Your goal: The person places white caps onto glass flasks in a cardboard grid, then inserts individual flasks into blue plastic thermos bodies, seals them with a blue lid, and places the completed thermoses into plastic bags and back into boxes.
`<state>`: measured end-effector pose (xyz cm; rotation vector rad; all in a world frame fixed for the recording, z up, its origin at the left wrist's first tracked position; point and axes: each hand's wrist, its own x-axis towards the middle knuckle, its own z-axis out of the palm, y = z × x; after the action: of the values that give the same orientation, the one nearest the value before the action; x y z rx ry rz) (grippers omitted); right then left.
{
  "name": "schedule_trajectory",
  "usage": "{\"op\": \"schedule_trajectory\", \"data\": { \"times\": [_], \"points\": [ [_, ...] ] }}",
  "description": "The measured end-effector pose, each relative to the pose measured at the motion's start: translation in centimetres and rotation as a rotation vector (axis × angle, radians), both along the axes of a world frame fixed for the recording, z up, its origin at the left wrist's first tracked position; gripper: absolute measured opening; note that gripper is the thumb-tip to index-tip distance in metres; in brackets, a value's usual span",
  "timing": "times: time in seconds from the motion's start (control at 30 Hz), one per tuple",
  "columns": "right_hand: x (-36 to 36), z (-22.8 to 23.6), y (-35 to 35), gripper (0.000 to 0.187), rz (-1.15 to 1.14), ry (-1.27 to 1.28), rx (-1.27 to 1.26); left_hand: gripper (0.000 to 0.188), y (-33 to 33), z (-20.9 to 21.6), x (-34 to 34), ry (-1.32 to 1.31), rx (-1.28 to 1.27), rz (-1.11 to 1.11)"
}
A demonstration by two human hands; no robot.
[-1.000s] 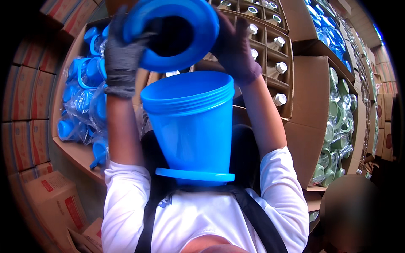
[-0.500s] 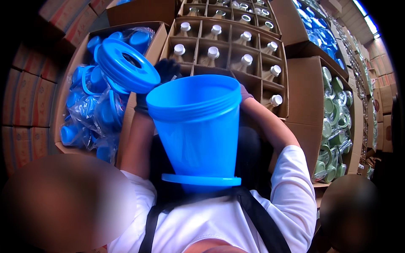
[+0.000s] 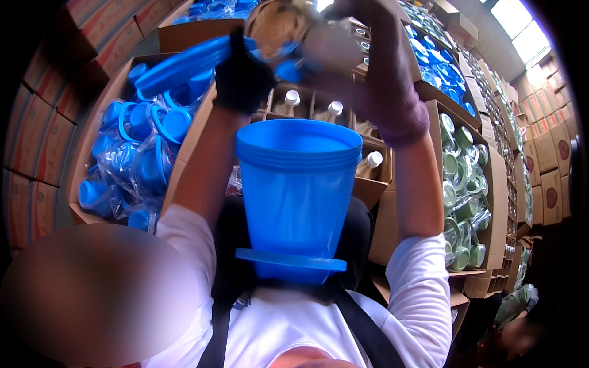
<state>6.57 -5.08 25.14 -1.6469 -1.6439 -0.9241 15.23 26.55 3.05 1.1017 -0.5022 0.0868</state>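
My left hand (image 3: 245,83), in a black glove, is closed at the edge of a blue plastic lid (image 3: 184,64), which is tilted nearly edge-on. Beside its fingers is a round, see-through, glass-like thing (image 3: 279,30) with blue bits below it, too blurred to name. My right hand (image 3: 389,80), in a purple-grey glove, is raised across from it, its fingers smeared by motion. What it holds, if anything, cannot be made out. Below both hands, a tall blue plastic bucket (image 3: 294,196) stands upright close to my body, above a flat blue rim (image 3: 291,259). Neither hand touches it.
On the left is a carton (image 3: 184,162) of blue plastic parts in clear bags. Behind the bucket, white-capped bottles (image 3: 334,109) stand in a divided carton. Green parts (image 3: 463,184) fill another carton on the right. Stacked cartons (image 3: 49,147) line the left, and a person (image 3: 518,331) is at lower right.
Both hands have risen from behind the bucket. The blue lid has lifted and turned edge-on with my left hand. A round, see-through thing now shows between the hands. The view has shifted.
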Motion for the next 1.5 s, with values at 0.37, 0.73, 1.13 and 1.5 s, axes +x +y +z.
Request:
{"op": "schedule_trajectory", "data": {
  "times": [0.37,0.73,1.13,1.5],
  "points": [
    [-2.2,-10.7,-4.4,0.063,0.312,0.764,0.016,0.046,-4.8,0.8,-9.1,0.225,-0.062,0.257],
    [-1.6,-9.4,-3.8,0.045,0.185,0.994,0.242,0.045,-9.9,0.1,-20.1,0.376,-0.178,0.282],
    [-1.1,-4.9,-1.9,0.042,0.378,0.933,-1.085,0.045,-11.2,1.9,-19.3,0.347,-0.337,0.198],
    [1.6,-9.3,-1.1,0.046,0.768,1.549,0.093,0.050,-10.4,11.1,-16.0,-0.210,-0.069,1.175]
  ]
}}
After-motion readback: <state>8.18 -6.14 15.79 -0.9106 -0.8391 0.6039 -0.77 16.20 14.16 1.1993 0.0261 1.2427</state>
